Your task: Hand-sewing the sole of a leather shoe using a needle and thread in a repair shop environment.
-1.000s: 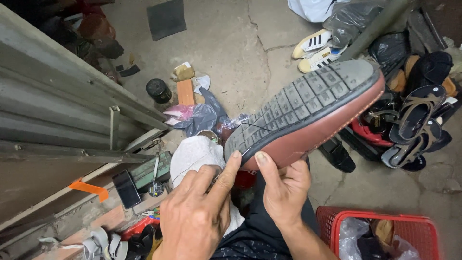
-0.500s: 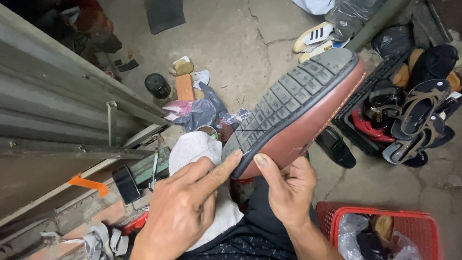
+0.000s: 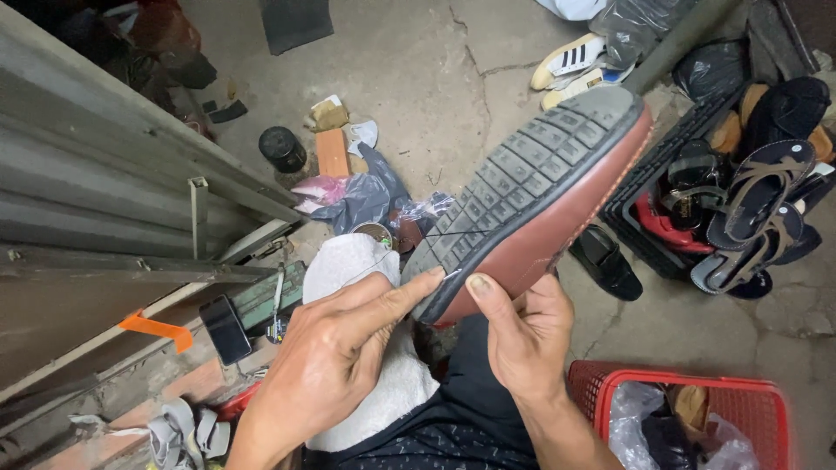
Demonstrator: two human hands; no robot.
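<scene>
Fingers (image 3: pixel 396 296) of the left hand (image 3: pixel 335 365) stretched out nearly straight, forefinger tip pressed against the heel edge of the brown shoe (image 3: pixel 540 196), pinching a thin thread (image 3: pixel 409 244) drawn taut across the sole's heel end; how firmly the thread is gripped, impossible to tell. Right hand (image 3: pixel 522 335) curled around the same heel from below, thumb (image 3: pixel 483 300) up on the dark rim, remaining fingers wrapped behind the brown upper and largely hidden. Shoe held up in the air between both hands, sole facing the camera, grey blocky tread showing, toe pointing up and to the right, tilted diagonally. White cloth (image 3: pixel 366 348) draped over the lap just beneath the left hand. Red basket (image 3: pixel 679 387) at lower right, near the right wrist, with plastic bags inside. Black crate (image 3: pixel 649 196) of sandals and slippers at right, just behind the shoe's upper. Single black shoe (image 3: pixel 605 261) on the concrete floor beside that crate. Black phone (image 3: pixel 225 329) on the ledge at left, well apart from both hands.
</scene>
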